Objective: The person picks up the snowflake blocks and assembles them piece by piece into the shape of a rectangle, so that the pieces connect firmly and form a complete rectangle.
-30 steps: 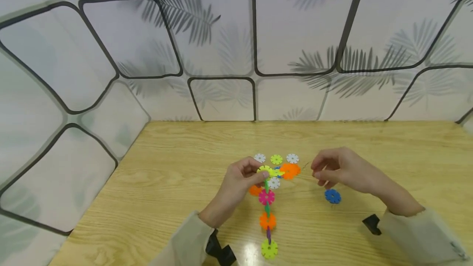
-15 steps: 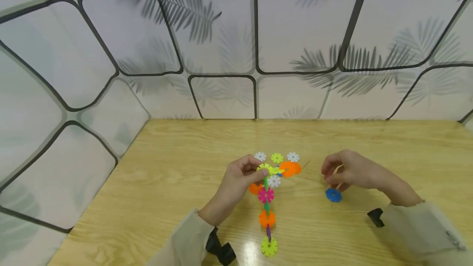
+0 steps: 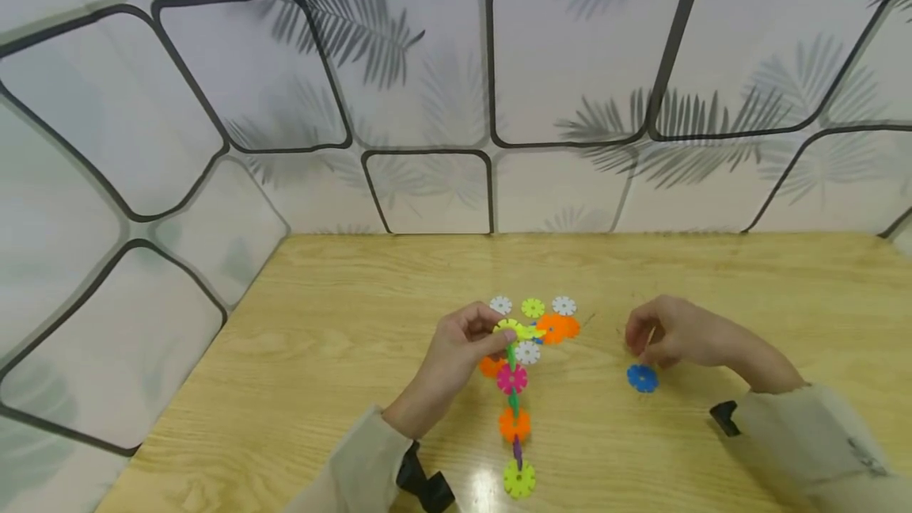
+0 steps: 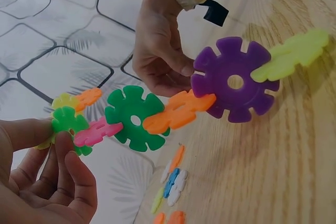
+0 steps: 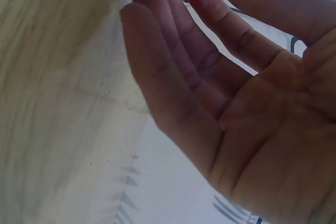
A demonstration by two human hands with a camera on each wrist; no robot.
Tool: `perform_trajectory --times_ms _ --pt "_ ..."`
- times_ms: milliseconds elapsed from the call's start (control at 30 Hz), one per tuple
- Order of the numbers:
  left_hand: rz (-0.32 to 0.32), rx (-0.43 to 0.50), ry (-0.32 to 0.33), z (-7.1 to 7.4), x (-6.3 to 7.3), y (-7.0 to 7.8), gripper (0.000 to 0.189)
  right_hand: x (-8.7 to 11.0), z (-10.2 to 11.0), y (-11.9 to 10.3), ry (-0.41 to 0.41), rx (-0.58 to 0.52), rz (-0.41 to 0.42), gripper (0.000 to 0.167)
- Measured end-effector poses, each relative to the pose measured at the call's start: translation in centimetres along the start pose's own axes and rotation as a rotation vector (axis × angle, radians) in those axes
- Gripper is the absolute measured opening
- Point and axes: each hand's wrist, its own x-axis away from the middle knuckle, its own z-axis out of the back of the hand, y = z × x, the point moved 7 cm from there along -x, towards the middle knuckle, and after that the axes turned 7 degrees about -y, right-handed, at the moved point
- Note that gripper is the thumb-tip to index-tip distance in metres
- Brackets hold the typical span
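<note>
A chain of notched plastic snowflake discs hangs from my left hand (image 3: 456, 351), which pinches it at the top by a yellow disc (image 3: 510, 327) and a green disc (image 4: 70, 123). Down the chain come a pink disc (image 3: 511, 379), another green disc (image 4: 135, 119), an orange disc (image 3: 514, 424), a purple disc (image 4: 234, 80) and a yellow disc (image 3: 519, 480) at the bottom. My right hand (image 3: 684, 332) hovers with loosely bent fingers, holding nothing. Its fingertips are right at the far edge of a loose blue disc (image 3: 643, 378), which peeks in at the top of the right wrist view.
Behind the chain, loose discs lie on the wooden table (image 3: 342, 315): white discs (image 3: 501, 305), a yellow disc (image 3: 533, 307) and orange discs (image 3: 492, 367). A patterned wall (image 3: 435, 188) rises at the table's back edge.
My right hand has moved right and down, closer to the blue disc. The left hand and the chain stay almost in place.
</note>
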Motion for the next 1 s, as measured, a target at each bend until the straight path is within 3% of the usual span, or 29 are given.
perform_trajectory --times_ms 367,667,800,1000 --pt "0.001 0.011 -0.009 -0.2 -0.1 -0.3 0.015 -0.5 -1.3 0.6 -0.064 0.140 0.077 0.027" --pt "0.015 -0.004 0.005 -0.2 0.0 -0.3 0.014 -0.8 -1.8 -0.3 -0.038 0.181 0.133 0.031" --pt "0.020 -0.004 0.010 -0.1 0.0 -0.3 0.015 -1.1 -1.4 -1.1 0.036 0.167 0.161 0.030" --pt "0.033 0.002 0.014 -0.2 -0.1 -0.1 0.015 -1.1 -0.7 -2.3 0.182 0.000 0.138 0.019"
